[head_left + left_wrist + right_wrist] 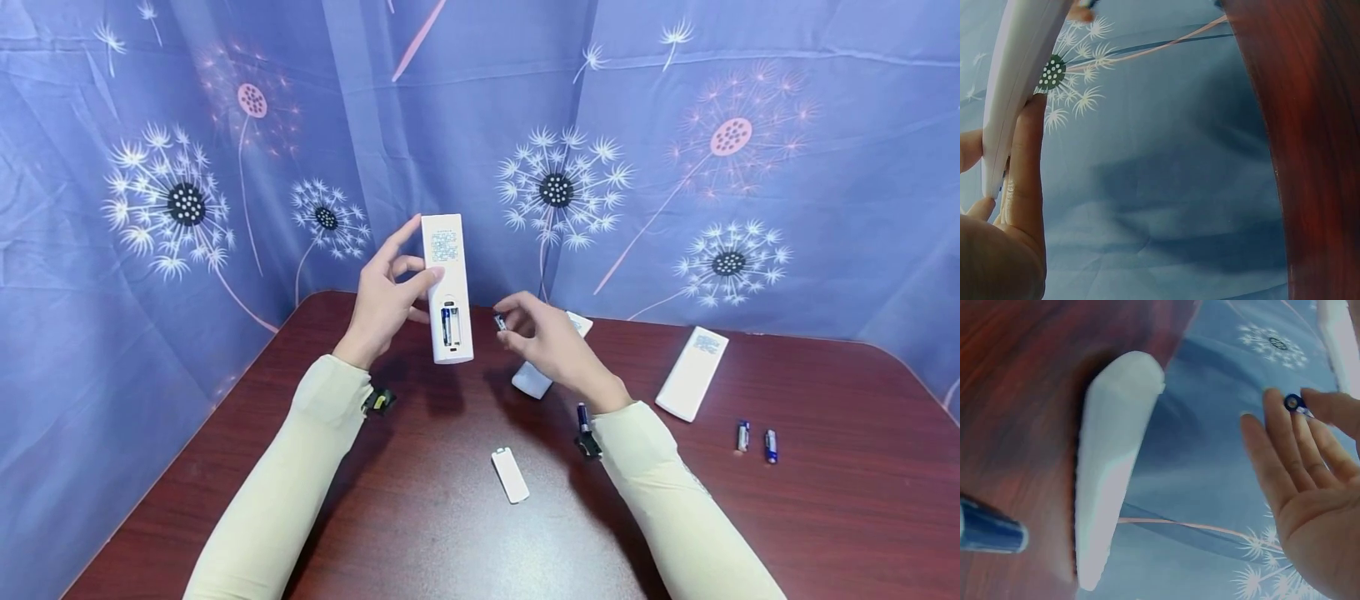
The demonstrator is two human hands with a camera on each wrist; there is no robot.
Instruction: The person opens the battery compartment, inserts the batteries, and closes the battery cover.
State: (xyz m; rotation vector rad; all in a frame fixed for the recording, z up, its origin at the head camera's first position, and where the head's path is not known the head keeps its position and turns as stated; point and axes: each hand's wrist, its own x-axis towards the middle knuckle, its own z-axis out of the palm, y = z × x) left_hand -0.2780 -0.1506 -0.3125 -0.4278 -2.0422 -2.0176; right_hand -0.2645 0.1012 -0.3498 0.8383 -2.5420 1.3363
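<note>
White plastic shows in our left hand: its thumb and fingers grip a long white remote control by its sides, holding it upright above the table with its printed back toward us. The left wrist view gives the same remote edge-on, with fingers on both faces. Our right hand is partly curled, pinching a small blue-and-silver cylindrical battery between thumb and fingertips; from the right wrist we see the battery's round end and the other fingers extended around an open palm. This battery is near the held remote, to its right and apart from it.

Low on the remote's back, we look into a rectangular open battery compartment. One blue-and-silver cell lies in its left side, and the right side shows pale.

On the dark red-brown wooden table, we find a small white plastic cover with a tab nearer to us. Behind our right hand lies a second white remote, partly hidden, and near our right wrist is a dark blue battery. Farther right lie a third white remote and, just beyond it, two blue-and-silver batteries side by side, apart.
</note>
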